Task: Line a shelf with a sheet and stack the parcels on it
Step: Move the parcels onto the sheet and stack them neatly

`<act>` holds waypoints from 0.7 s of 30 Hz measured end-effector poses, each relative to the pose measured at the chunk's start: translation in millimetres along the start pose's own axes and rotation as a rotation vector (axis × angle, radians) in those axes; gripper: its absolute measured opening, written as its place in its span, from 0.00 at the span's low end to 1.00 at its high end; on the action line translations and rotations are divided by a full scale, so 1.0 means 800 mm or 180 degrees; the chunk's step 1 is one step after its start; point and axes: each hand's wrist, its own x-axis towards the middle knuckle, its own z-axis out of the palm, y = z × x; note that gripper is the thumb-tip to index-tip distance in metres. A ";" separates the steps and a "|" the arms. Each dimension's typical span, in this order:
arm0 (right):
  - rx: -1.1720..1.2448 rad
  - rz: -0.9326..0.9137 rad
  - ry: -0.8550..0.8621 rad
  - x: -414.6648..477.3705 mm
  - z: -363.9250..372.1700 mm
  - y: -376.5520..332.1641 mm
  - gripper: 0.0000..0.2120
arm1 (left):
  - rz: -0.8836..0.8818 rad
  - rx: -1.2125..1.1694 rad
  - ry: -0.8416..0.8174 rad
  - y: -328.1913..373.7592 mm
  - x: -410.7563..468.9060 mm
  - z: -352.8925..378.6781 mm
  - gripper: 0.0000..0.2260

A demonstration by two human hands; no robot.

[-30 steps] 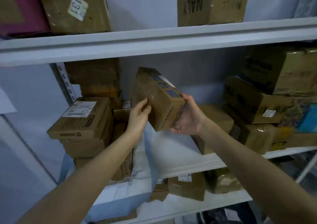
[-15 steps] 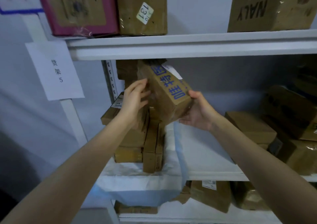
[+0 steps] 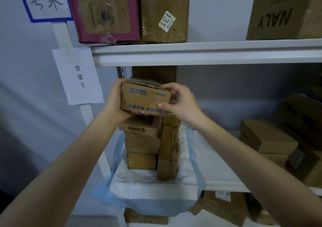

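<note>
parcel (image 3: 145, 100): tilted → level, now atop stack (image 3: 142, 143) | both hands (image 3: 114, 101) (image 3: 181, 103): shifted leftward with it

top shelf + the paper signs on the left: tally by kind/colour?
Magenta box: 1
Brown boxes, 131-sticker box and NALY box: 2
Paper signs, blue-bordered sign and shelf-5 sign: 2
Total: 5
</note>
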 end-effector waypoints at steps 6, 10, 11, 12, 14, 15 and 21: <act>-0.0400 -0.0098 -0.0064 -0.007 0.035 0.005 0.17 | 0.0416 0.1071 0.1317 -0.024 0.026 -0.032 0.13; -0.0445 -0.0268 0.0125 -0.007 0.046 0.011 0.17 | 0.0780 0.1599 0.1575 -0.032 0.046 -0.044 0.23; -0.0445 -0.0280 0.0183 -0.005 0.047 0.013 0.17 | 0.0848 0.1649 0.1547 -0.029 0.048 -0.042 0.25; -0.0426 -0.0294 0.0221 -0.004 0.049 0.013 0.17 | 0.0902 0.1639 0.1470 -0.027 0.049 -0.039 0.26; -0.0402 -0.0330 0.0266 0.000 0.052 0.014 0.17 | 0.0896 0.1536 0.1242 -0.023 0.053 -0.034 0.27; -0.0400 -0.0346 0.0281 0.002 0.054 0.015 0.17 | 0.0840 0.1538 0.1148 -0.023 0.055 -0.032 0.27; -0.0505 -0.0460 0.0313 0.001 0.058 0.021 0.16 | 0.1154 0.2026 0.1305 -0.031 0.055 -0.029 0.19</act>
